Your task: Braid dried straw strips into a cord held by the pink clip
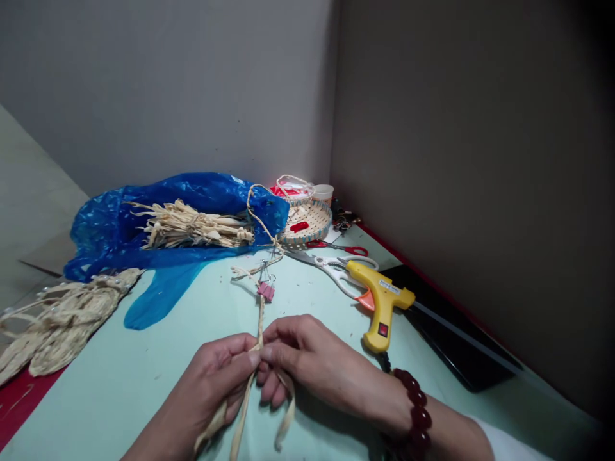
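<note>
A narrow straw braid point(261, 315) runs toward me from a pink binder clip point(266, 291) on the pale green tabletop. My left hand point(223, 371) pinches the braid's near end between thumb and fingers, with loose straw strands point(243, 410) hanging below it. Close against it, my right hand point(302, 355) is also closed on the strands at the same spot, and one strand end point(287, 416) dangles under its fingers. A bracelet of dark red beads point(418, 410) circles the right wrist. The exact crossing of the strands is partly hidden by my fingertips.
A yellow glue gun point(382, 301) lies at right beside a black flat object point(451, 339). White-handled scissors point(331, 269) and a round woven basket point(312, 224) are farther back. A straw bundle point(192, 227) rests on a blue plastic bag point(106, 224); woven straw pieces point(67, 326) lie left.
</note>
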Tool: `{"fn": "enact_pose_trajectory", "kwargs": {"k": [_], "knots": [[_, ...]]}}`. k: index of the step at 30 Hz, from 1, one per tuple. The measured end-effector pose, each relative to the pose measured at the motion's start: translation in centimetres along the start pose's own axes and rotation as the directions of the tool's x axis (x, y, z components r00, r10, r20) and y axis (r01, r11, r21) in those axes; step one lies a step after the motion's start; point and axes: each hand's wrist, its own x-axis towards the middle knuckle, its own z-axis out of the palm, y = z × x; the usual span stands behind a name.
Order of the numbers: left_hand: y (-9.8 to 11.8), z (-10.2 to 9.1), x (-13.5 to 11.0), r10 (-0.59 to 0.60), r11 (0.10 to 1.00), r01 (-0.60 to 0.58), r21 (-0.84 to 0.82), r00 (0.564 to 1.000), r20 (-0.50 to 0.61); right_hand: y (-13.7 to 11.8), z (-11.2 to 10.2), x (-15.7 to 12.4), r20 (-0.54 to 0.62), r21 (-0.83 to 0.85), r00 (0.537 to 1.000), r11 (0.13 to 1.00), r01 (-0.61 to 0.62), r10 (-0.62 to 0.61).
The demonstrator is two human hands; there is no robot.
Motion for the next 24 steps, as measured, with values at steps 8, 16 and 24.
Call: {"fn": "enact_pose_trajectory", "kwargs": {"k": [8, 16, 24], "knots": [[0.1, -0.2, -0.8, 0.130, 0.914, -0.089, 0.396, 0.988, -0.077, -0.1, 0.2, -0.4, -0.104, -0.416, 0.977, 0.900, 0.129, -0.188], [0.1, 0.2, -1.0, 0.152, 0.856, -0.119, 0.503, 0.988, -0.025, 0.7, 0.0, -0.1, -0.093, -0.331, 0.981, 0.935, 0.130, -0.169], [0.7, 0.9, -1.4, 0.223, 0.771, -0.164, 0.615, 0.975, -0.020, 0.0, 0.1, -0.1, -0.163, -0.194, 0.985, 0.981, 0.023, -0.055]]}}
